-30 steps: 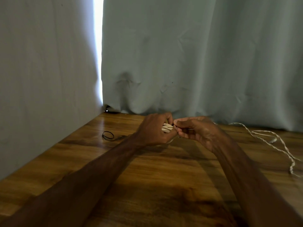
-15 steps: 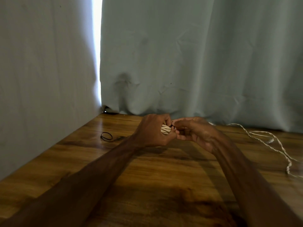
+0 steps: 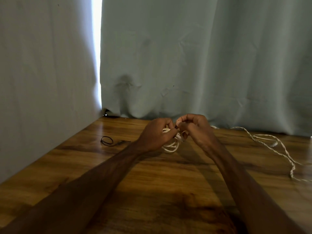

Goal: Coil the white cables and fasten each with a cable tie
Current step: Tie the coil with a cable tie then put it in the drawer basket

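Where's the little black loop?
In the head view, the black loop lies on the wooden table, left of the left hand, near the left curtain.

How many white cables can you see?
2: a coiled cable in the left hand; a loose cable lying on the table at right. More may be hidden.

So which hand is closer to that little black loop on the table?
Left. The left hand, gripping the coiled white cable, is right of the black loop; the right hand pinches the same cable farther right.
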A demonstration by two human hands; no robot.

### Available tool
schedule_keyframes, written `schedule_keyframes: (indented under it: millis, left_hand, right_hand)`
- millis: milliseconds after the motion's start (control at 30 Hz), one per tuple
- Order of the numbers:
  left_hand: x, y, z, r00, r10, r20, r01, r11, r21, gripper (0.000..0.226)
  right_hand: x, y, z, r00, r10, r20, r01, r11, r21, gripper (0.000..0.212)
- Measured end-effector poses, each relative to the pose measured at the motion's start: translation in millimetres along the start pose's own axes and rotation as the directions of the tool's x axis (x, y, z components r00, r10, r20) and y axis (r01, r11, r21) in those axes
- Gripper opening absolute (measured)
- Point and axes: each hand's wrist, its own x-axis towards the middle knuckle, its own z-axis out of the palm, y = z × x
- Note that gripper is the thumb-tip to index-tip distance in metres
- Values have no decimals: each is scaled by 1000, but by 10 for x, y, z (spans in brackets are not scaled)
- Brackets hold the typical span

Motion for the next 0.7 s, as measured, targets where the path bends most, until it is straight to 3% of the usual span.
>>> schedule_keyframes:
  millis: [167, 333, 500, 700]
  left_hand:
    - [-25, 46, 45, 983, -137, 121, 154, 978, -144, 32]
    - [-43, 91, 31, 943, -178, 280, 239, 950, -201, 28]
    - [-33, 45, -3, 926, -121, 358, 197, 963, -184, 29]
    - [-56, 21, 28, 961, -79, 267, 83, 997, -6, 29]
  right_hand:
    - [20, 65, 16, 996, -17, -92, 15, 1000, -19, 15]
    - [46, 124, -21, 994, 0, -110, -7, 998, -68, 21]
    - [75, 191, -92, 991, 0, -134, -19, 990, -140, 21]
    - [91, 186, -138, 995, -43, -89, 30, 989, -144, 12]
